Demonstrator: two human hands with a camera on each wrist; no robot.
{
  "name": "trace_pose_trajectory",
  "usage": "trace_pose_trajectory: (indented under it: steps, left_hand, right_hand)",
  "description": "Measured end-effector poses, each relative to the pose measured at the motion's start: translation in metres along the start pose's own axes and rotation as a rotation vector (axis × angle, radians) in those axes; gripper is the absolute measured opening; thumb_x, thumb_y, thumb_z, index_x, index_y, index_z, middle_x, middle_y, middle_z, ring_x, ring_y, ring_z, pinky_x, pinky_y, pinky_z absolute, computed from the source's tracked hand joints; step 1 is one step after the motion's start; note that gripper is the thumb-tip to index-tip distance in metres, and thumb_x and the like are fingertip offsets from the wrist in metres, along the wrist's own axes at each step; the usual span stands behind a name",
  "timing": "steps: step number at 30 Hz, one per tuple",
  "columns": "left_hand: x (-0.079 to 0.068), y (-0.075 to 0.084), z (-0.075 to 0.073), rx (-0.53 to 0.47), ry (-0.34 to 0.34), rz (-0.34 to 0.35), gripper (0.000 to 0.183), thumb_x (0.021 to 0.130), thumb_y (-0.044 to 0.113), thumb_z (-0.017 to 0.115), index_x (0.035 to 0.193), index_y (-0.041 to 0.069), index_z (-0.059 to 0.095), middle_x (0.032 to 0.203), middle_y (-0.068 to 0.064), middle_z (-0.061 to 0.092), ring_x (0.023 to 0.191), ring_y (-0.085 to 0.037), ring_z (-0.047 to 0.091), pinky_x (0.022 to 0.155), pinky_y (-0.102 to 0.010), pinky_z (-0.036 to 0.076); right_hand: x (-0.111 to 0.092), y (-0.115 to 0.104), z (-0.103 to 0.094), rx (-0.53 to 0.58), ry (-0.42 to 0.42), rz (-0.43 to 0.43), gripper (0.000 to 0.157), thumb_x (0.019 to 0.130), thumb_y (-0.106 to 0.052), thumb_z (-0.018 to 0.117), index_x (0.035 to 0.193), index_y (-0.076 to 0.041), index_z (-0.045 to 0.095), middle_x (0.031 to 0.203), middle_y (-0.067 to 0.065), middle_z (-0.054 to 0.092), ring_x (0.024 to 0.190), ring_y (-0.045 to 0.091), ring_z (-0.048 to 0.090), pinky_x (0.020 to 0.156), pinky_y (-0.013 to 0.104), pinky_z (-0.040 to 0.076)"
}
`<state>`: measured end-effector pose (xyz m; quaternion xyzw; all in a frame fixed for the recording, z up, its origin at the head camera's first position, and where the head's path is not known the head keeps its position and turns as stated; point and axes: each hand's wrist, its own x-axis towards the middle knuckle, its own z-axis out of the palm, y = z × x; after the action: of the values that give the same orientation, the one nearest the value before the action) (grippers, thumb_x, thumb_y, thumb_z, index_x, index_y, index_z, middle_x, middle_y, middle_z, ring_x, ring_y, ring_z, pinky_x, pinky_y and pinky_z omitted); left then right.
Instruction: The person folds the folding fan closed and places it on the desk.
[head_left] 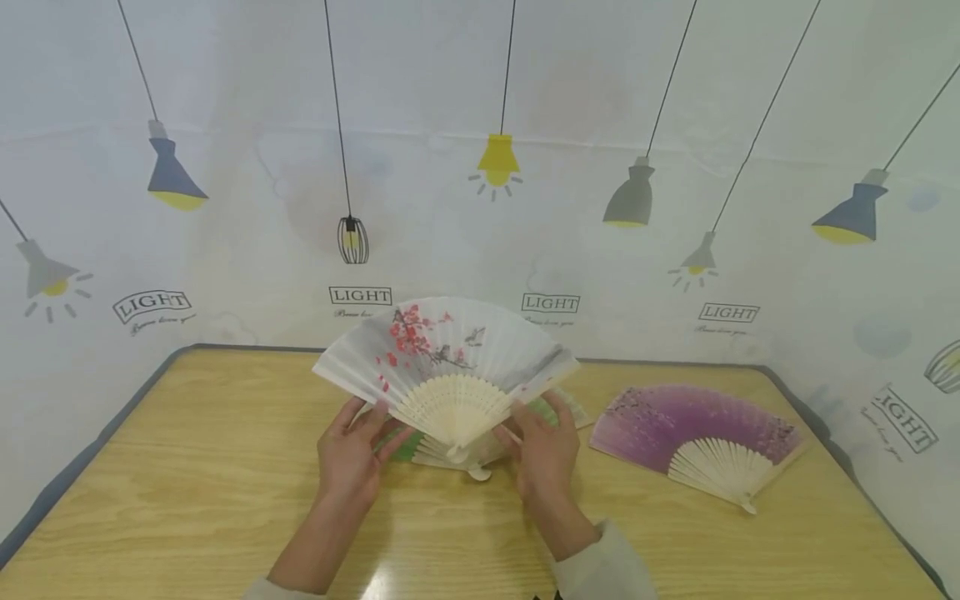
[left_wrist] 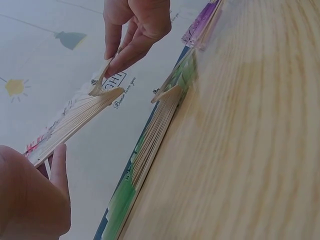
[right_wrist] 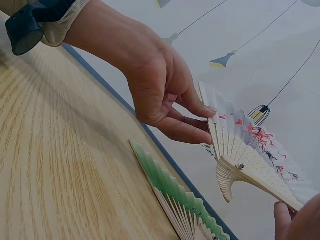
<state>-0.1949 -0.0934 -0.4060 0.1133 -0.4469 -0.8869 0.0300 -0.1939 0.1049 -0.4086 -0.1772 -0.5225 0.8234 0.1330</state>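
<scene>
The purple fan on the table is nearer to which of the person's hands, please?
Right: the right hand, gripping the right edge of the white fan, is just left of the purple fan; the left hand, at the opposite edge, is farther left.

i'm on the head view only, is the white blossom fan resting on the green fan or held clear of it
Observer: Held clear: the left wrist view shows a gap between the white blossom fan and the green fan, which lies on the wooden table.
Operator: ok and what's at the white one's pivot, too small for me here
Observer: A small grey pin shows there in the right wrist view.
</scene>
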Motion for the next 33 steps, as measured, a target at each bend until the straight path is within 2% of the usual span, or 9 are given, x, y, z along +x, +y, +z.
trace_pose_trajectory:
  steps: [14, 23, 33]
  left_hand:
    - [0.0004, -0.0028, -0.0017, 0.042, 0.005, 0.03, 0.041, 0.096, 0.003, 0.054, 0.137, 0.0, 0.047, 0.099, -0.005, 0.066, 0.086, -0.02, 0.066, 0.087, -0.037, 0.055]
    - [0.0009, -0.0025, -0.0009, 0.054, 0.006, 0.021, 0.041, 0.096, 0.003, 0.054, 0.136, -0.001, 0.047, 0.1, -0.006, 0.065, 0.088, -0.021, 0.066, 0.088, -0.037, 0.055]
    - [-0.0009, -0.0028, -0.0011, 0.071, 0.012, 0.018, 0.038, 0.097, 0.003, 0.054, 0.134, 0.002, 0.05, 0.102, -0.007, 0.063, 0.091, -0.023, 0.065, 0.088, -0.037, 0.055]
  right_hand:
    - [-0.0037, -0.0011, 0.001, -0.023, -0.018, 0.021, 0.06, 0.092, -0.004, 0.062, 0.146, -0.004, 0.034, 0.114, 0.022, 0.058, 0.088, 0.022, 0.065, 0.076, 0.033, 0.059]
    - [-0.0034, -0.0005, 0.0003, -0.036, -0.026, 0.014, 0.059, 0.092, -0.005, 0.063, 0.144, -0.005, 0.037, 0.113, 0.021, 0.06, 0.087, 0.022, 0.065, 0.075, 0.033, 0.059]
    - [-0.0034, -0.0001, 0.0001, -0.052, -0.046, 0.023, 0.06, 0.092, -0.006, 0.064, 0.145, -0.008, 0.037, 0.115, 0.022, 0.058, 0.09, 0.025, 0.066, 0.078, 0.034, 0.059]
